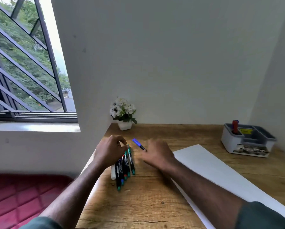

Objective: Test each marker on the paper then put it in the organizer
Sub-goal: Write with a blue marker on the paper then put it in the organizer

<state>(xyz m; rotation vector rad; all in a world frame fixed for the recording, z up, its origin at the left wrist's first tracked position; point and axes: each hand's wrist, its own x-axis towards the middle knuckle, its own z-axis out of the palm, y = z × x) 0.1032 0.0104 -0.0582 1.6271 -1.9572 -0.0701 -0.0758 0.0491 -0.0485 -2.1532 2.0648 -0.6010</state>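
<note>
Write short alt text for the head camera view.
The right hand holds a blue-capped marker above a wooden desk, while the left hand rests on a row of markers. White paper lies right; a grey organizer sits beyond.

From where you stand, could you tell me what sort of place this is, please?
Most likely a home study corner: a wooden desk set against a plain wall beside a barred window, with a small potted flower, a desk organizer and markers.
</note>
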